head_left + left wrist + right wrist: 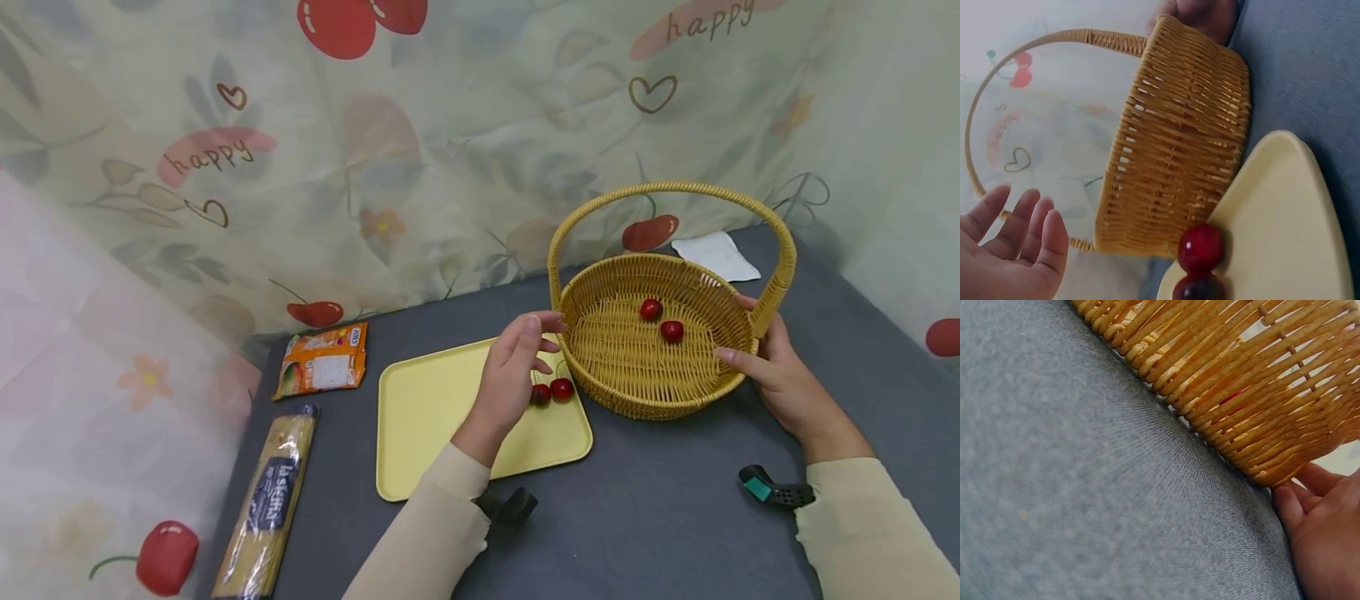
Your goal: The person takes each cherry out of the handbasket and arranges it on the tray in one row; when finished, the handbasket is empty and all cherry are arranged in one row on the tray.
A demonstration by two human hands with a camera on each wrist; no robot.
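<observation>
A yellow wicker basket (622, 400) with a tall arched handle stands on the table, two red cherries (672, 332) lying inside it. My right hand (783, 387) grips the basket's right rim, thumb inside and fingers outside. Beside the basket's left edge, my left hand (510, 383) is raised above a pale yellow tray (427, 417), fingers loosely bent with nothing in them. In the left wrist view the left hand (1016, 250) overlaps the handle's base; contact cannot be told. Two more cherries (1200, 249) lie on the tray against the basket's side.
An orange snack packet (322, 360) lies left of the tray. Nearer on that side is a long clear pack of pasta (266, 508). Behind the basket sits a white cloth or paper (718, 255). Printed hanging sheets (450, 167) border the table at back and sides.
</observation>
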